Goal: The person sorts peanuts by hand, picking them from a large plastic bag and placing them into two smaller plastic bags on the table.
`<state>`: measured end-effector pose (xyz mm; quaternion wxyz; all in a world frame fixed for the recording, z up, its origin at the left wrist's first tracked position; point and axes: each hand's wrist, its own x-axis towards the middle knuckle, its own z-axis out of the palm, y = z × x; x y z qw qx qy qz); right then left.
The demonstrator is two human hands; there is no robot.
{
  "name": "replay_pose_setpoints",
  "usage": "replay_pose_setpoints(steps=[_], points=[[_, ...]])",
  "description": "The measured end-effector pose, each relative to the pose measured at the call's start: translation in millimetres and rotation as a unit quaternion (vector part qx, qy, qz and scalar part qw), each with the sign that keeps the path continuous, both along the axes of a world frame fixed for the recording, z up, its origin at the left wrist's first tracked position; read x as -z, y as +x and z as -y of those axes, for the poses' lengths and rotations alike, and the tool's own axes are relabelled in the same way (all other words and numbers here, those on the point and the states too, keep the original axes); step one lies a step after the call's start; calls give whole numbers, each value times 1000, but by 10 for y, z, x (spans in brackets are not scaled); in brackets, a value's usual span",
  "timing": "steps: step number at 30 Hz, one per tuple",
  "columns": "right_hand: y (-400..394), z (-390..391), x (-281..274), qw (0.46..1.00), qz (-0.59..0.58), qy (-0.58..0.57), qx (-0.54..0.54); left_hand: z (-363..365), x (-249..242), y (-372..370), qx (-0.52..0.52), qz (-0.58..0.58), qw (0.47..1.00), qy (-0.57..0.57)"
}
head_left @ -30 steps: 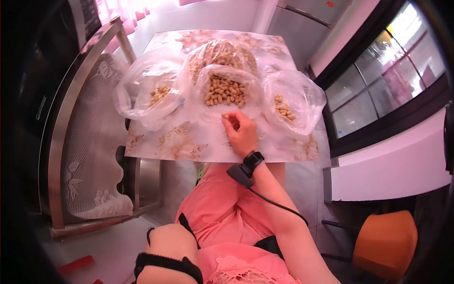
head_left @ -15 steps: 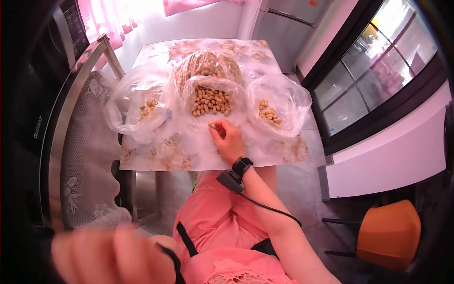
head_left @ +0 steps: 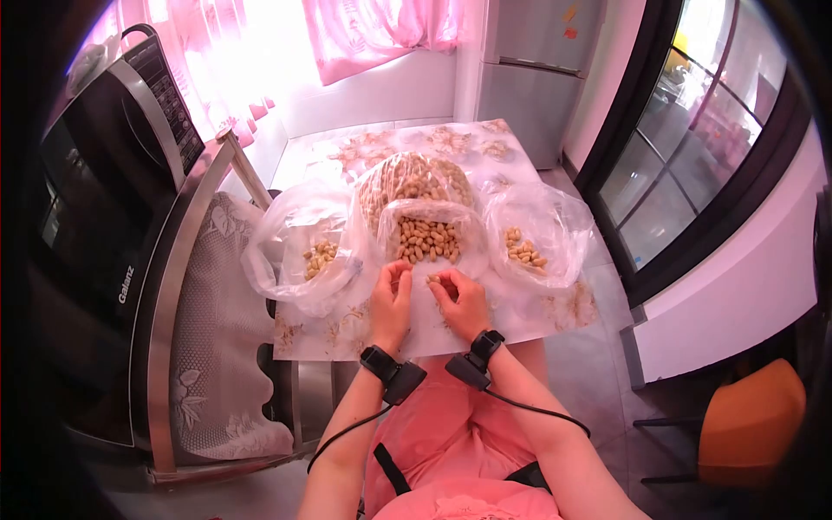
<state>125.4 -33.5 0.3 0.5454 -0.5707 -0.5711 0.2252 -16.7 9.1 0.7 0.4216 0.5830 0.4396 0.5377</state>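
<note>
My left hand [head_left: 392, 305] is closed, its fingers curled together in front of the middle bag. Whatever its fingertips hold, if anything, is too small to make out. Just to its right, my right hand [head_left: 462, 305] pinches a small pale peanut between thumb and fingers. The two hands are close but apart. Behind them, a large clear plastic bag [head_left: 414, 179] of unshelled peanuts lies with its mouth towards me, and a pile of peanuts [head_left: 428, 240] shows in the opening.
An open plastic bag [head_left: 267, 240] with some peanuts stands at the left; another open bag [head_left: 563, 225] with peanuts is at the right. They rest on a flower-patterned table [head_left: 347, 328]. A black oven [head_left: 104, 217] and metal rack flank the left, an orange chair [head_left: 752, 425] the lower right.
My left hand has come from the lower left, near the camera, to the table beside my right hand. My right hand still pinches a peanut. The view has tilted up and shifted left.
</note>
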Motion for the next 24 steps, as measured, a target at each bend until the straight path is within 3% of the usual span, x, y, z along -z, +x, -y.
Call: replay_pose_setpoints(steps=[4, 11, 17, 19, 21, 23, 24], points=[[0, 63, -58, 1000, 1, 5, 1, 7, 87, 6, -7, -99, 993, 68], [206, 192, -538, 990, -13, 132, 54, 35, 88, -23, -12, -15, 1000, 24], [965, 244, -809, 968, 89, 123, 200, 59, 34, -25, -8, -49, 999, 14], [1083, 235, -770, 973, 97, 95, 187, 70, 2, -22, -12, -51, 998, 16], [1086, 251, -732, 943, 213, 117, 226, 87, -44, -30, -12, -81, 996, 16], [820, 296, -767, 959, 174, 96, 203, 70, -22, -18, -17, -76, 997, 22], [671, 290, -757, 972, 179, 96, 121, 73, -1, -17, -18, -73, 997, 27]])
